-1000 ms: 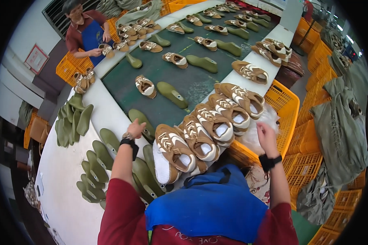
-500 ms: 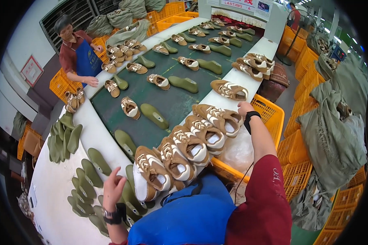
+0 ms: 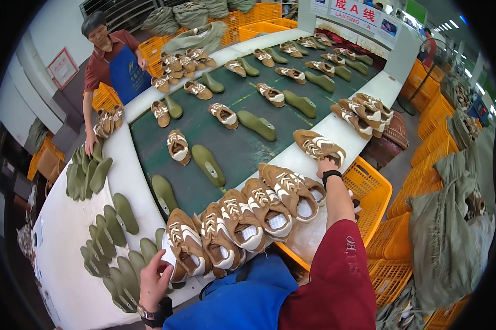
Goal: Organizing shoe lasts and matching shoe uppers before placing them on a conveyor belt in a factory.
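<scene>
My right hand (image 3: 326, 166) grips the heel opening of a brown-and-white sneaker (image 3: 314, 144) lying on the belt's white right-hand ledge (image 3: 264, 155). Nearer me, several matching sneakers (image 3: 238, 214) stand in a tight row along that ledge. My left hand (image 3: 154, 279) is at the row's near left end, its fingertips by a white-sided shoe and its thumb and fingers apart. Beside that hand, dark green shoe lasts (image 3: 128, 275) lie in groups on the white table (image 3: 55, 247). On the green belt (image 3: 201, 129), sneakers lie paired with green lasts (image 3: 208, 165).
A co-worker in a blue apron (image 3: 130, 77) stands across at the far left, one hand on a pile of lasts (image 3: 88, 176). A yellow crate (image 3: 372, 192) with clear plastic is below the right ledge. More crates (image 3: 413, 212) and grey-green sacks (image 3: 451, 231) line the right side.
My right hand has reached forward and taken hold of the separate sneaker. My left hand has come in against the row's end. The co-worker's hand has moved down to the pile of lasts.
</scene>
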The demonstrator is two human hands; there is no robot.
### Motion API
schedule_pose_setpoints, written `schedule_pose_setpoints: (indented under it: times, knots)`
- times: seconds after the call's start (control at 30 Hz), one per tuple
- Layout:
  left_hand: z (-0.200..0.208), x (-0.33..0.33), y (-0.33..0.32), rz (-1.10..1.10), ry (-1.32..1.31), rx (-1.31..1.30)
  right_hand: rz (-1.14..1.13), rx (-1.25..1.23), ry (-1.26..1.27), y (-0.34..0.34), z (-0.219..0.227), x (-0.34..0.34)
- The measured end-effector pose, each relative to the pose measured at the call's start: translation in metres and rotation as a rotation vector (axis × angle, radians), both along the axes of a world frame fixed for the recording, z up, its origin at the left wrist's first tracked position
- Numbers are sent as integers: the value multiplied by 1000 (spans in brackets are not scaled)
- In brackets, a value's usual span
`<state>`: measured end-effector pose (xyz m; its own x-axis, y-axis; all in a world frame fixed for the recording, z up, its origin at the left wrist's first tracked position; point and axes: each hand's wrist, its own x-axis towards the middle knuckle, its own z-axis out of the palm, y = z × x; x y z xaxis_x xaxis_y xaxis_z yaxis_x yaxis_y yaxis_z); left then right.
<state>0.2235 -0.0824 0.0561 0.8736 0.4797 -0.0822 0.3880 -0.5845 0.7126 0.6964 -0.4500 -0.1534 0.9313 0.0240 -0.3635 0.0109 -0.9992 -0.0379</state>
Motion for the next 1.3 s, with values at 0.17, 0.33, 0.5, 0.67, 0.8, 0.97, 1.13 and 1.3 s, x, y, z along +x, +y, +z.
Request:
schedule_pose_setpoints:
  times: [0.17, 0.33, 0.5, 0.67, 0.8, 0.97, 1.13, 1.3]
  knots:
    - [2, 8, -15, 12, 22, -30, 52, 463, -236, 1, 15, 14]
    - [7, 34, -27, -147, -137, 0, -60, 1340, -115, 16, 111, -13]
    - [3, 55, -42, -225, -242, -104, 561, 1407, -252, 80, 227, -170]
    - [-52, 47, -26, -330, -368, -482, 896, 1560, 254, 155, 219, -313]
    - [-19, 23, -27, -177, -388, -510, 928, 1580, 290, 186, 198, -348]
    - [-17, 13, -16, -278, -433, -555, 844, 1193, -505, 193, 199, -379]
    - [-35, -5, 5, -302, -466, -341, 698, 1178, -626, 223, 197, -384]
    - [-7, -3, 21, -274, -455, 330, 758, 1103, -707, 237, 191, -387]
